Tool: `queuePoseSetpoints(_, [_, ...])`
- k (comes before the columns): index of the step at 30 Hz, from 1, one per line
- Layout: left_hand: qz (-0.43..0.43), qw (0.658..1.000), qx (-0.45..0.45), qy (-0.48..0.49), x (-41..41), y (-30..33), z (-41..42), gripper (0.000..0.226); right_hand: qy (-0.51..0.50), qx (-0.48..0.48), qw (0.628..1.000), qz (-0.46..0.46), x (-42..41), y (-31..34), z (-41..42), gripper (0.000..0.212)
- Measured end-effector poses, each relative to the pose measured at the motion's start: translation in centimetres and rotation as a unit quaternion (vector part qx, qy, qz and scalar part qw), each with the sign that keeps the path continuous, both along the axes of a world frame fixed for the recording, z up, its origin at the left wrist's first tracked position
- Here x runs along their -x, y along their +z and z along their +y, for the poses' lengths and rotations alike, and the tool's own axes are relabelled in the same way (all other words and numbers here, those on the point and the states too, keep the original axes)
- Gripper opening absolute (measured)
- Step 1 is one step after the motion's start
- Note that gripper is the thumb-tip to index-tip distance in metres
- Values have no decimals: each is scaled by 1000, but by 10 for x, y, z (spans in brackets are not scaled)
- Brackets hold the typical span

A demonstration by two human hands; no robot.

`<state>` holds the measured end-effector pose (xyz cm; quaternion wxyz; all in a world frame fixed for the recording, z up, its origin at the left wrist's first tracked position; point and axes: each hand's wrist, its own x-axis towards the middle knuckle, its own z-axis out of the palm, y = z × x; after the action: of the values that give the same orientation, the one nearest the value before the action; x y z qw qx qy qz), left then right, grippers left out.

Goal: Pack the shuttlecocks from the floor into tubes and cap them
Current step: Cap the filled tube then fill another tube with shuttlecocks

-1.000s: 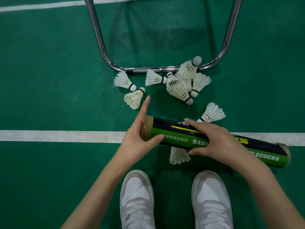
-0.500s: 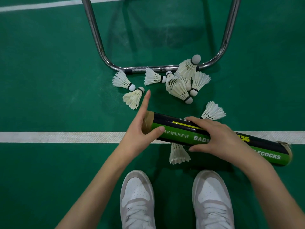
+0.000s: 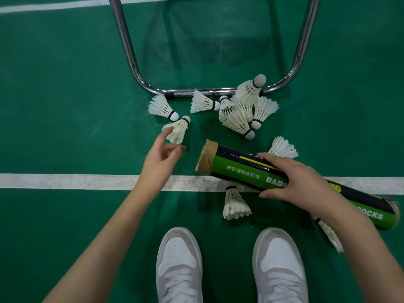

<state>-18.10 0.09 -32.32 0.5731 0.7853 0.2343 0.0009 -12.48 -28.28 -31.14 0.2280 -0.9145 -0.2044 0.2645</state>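
The green court floor [image 3: 65, 106] is stretching under everything, a white boundary line [image 3: 65, 181] crossing it just ahead of the person's white sneakers [image 3: 179, 265]; a chromed tubular frame [image 3: 129, 49] is looping down from the far side, its bottom bar resting on the floor. The green-and-black shuttlecock tube [image 3: 238, 169] is lying slanted over the line, its open cardboard mouth pointing left; the right hand [image 3: 303, 182] is gripping it round the middle, fingers over the top and thumb beneath. The left hand [image 3: 161, 158] is reaching forward with loose, spread fingers, holding nothing, its fingertips just touching the feathers of the nearest shuttlecock [image 3: 178, 130]. A heap of shuttlecocks [image 3: 242, 112] is crowding against the frame's bar; another shuttlecock [image 3: 235, 204] is lying partly beneath the tube.
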Motion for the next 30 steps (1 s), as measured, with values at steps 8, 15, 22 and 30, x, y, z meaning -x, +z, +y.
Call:
queuePoseSetpoints(8, [43, 999, -21, 18, -24, -14, 7, 50, 5, 7, 1000, 4, -3, -3, -1, 89])
queuePoseSetpoints(15, [74, 997, 15, 0, -38, -19, 12, 47, 12, 15, 1000, -1, -2, -4, 0, 88])
queuePoseSetpoints(22, [74, 995, 58, 36, -37, -22, 7, 41, 14, 16, 1000, 2, -1, -5, -2, 89])
queuePoseSetpoints(30, [-10, 982, 96, 163, -14, -7, -1, 21, 10, 17, 1000, -1, -2, -7, -1, 90])
